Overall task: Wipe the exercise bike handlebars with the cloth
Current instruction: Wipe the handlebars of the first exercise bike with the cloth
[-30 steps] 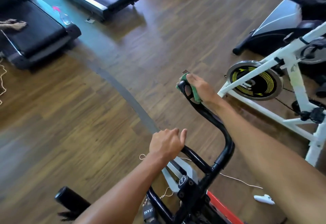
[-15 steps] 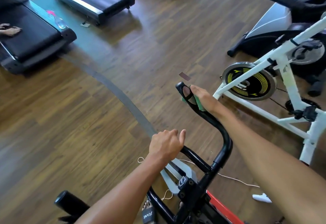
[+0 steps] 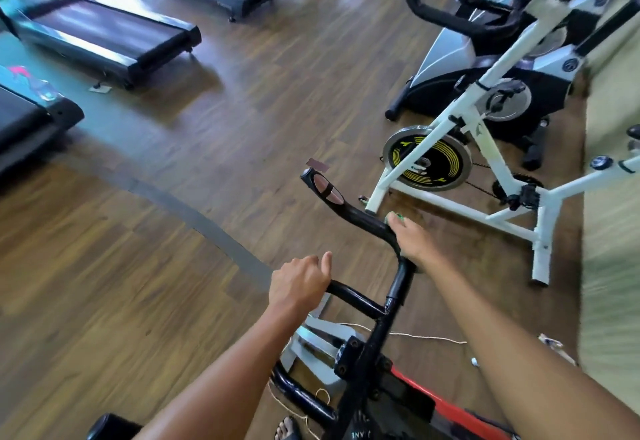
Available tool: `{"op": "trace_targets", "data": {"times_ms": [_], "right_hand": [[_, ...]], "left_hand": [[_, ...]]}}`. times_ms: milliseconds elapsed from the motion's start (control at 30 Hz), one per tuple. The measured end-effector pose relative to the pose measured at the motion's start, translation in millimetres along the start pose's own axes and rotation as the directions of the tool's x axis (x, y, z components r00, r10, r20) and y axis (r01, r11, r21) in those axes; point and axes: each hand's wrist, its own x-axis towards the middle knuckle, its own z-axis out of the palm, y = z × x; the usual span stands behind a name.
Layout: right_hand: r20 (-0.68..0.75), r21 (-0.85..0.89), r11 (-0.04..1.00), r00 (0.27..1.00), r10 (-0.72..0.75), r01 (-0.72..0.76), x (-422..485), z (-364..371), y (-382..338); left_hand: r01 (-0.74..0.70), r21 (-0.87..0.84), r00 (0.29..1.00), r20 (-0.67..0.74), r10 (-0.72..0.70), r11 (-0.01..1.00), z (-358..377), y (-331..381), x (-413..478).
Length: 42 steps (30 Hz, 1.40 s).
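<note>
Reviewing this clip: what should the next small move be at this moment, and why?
Probably slide the right hand with the cloth down the handlebar toward the centre joint. The hand grips the bend with a green edge of cloth showing, the lower stretch lies just below, and the left hand holds the crossbar.

Looking down on two bare forearms here, left forearm (image 3: 221, 370) and right forearm (image 3: 502, 346), uncovered all the way from the lower edge of the view up to the wrists. Same story at the left hand (image 3: 299, 282) and the right hand (image 3: 410, 242): bare, with a row of knuckles showing plainly on the left. And down at the very bottom, catching the toes of a foot (image 3: 285, 431) with something dark across them, possibly a sandal strap, though too blurred and cropped to call.
</note>
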Motion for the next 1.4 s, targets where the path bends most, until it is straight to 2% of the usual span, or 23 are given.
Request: {"op": "trace_targets", "data": {"times_ms": [67,200,300,400,500,567,633,667,700,767,800,833,867,900,933,967,1000,1067,1100,1133,1200,1267,1400], "right_hand": [[-0.102,0.232,0.972,0.993,0.050,-0.025,-3.5,12.1,22.2],[-0.280,0.329,0.938,0.938,0.203,-0.105,-37.4,35.7,41.4],[-0.319,0.435,0.888,0.897,0.305,-0.148,-60.9,55.6,46.6],[-0.283,0.493,0.847,0.884,0.373,-0.200,-76.4,64.5,51.3],[-0.266,0.508,0.842,0.896,0.354,-0.182,-93.6,56.2,51.7],[-0.358,0.479,0.870,0.878,0.318,-0.120,-102.2,48.9,52.3],[-0.434,0.477,0.879,0.864,0.256,-0.021,-110.5,38.9,46.0],[-0.422,0.510,0.860,0.876,0.235,0.015,-112.1,34.2,41.6],[-0.364,0.576,0.817,0.903,0.227,0.027,-113.6,29.5,34.7],[-0.161,0.736,0.677,0.969,0.187,-0.008,-112.8,23.4,18.3],[-0.045,0.784,0.619,0.990,0.134,-0.048,-113.0,22.0,9.2],[0.056,0.793,0.603,0.996,0.074,-0.090,-112.5,21.5,1.0],[0.131,0.783,0.611,0.991,0.025,-0.119,-111.5,21.8,-6.6],[0.175,0.761,0.637,0.984,-0.018,-0.123,-110.4,22.7,-13.6],[0.202,0.734,0.667,0.978,-0.042,-0.123,-107.0,24.8,-19.4],[0.204,0.694,0.712,0.978,-0.054,-0.106,-104.2,27.1,-24.8],[0.155,0.620,0.783,0.986,-0.062,-0.048,-100.7,28.8,-28.6],[-0.001,0.237,0.957,0.985,-0.170,0.165,-91.3,31.7,-37.5],[-0.049,0.042,0.968,0.968,-0.245,0.248,-90.4,31.5,-42.3],[-0.066,-0.079,0.943,0.943,-0.327,0.322,-88.7,31.1,-48.5],[-0.053,-0.125,0.900,0.903,-0.426,0.418,-80.0,26.6,-64.0],[-0.042,-0.117,0.885,0.888,-0.458,0.451,-59.4,22.7,-81.5],[0.011,-0.182,0.819,0.833,-0.553,0.545,-7.1,29.7,-115.2]], "left_hand": [[0.005,-0.005,1.000,0.014,-0.005,1.000,-1.2,0.6,-0.8],[0.008,-0.002,0.999,0.032,-0.008,1.000,-0.8,-0.8,-1.6],[0.003,-0.038,0.999,0.033,-0.002,0.999,-1.5,0.2,-3.1],[0.012,-0.063,0.999,0.047,-0.009,0.998,-2.5,0.4,-4.3],[0.037,-0.088,0.996,0.080,-0.030,0.995,-2.4,0.4,-3.9],[0.054,-0.113,0.995,0.091,-0.043,0.992,-2.2,-0.7,-2.1],[0.028,-0.191,1.000,0.012,-0.027,0.981,0.6,-4.2,0.4],[-0.004,-0.278,0.998,-0.060,-0.013,0.961,0.1,-4.5,-0.8],[-0.043,-0.401,0.992,-0.130,-0.010,0.915,-0.1,-3.4,-3.1],[-0.109,-0.668,0.980,-0.198,-0.035,0.736,-4.7,7.6,-13.6],[-0.105,-0.788,0.986,-0.164,-0.042,0.606,-10.0,17.3,-21.7],[-0.051,-0.897,0.998,-0.065,-0.017,0.440,-15.2,28.4,-29.0],[0.060,-0.972,0.996,0.072,0.045,0.227,-19.7,38.8,-34.6],[0.198,-0.980,0.973,0.197,0.122,-0.001,-24.3,46.5,-38.3],[0.316,-0.932,0.942,0.287,0.176,-0.175,-28.8,51.1,-40.4],[0.387,-0.873,0.918,0.336,0.210,-0.296,-31.5,52.5,-41.8],[0.420,-0.832,0.905,0.357,0.231,-0.363,-32.9,52.9,-41.6],[0.414,-0.799,0.910,0.354,0.214,-0.436,-34.0,47.2,-36.8],[0.408,-0.793,0.913,0.355,0.202,-0.453,-33.6,44.0,-33.6],[0.391,-0.795,0.920,0.349,0.177,-0.464,-34.8,40.0,-29.0],[0.324,-0.826,0.942,0.325,0.080,-0.462,-38.9,30.1,-14.9],[0.237,-0.873,0.958,0.283,-0.048,-0.426,-42.9,22.6,1.3],[0.160,-0.958,0.905,0.238,-0.351,-0.238,-40.5,22.4,40.8]]}}
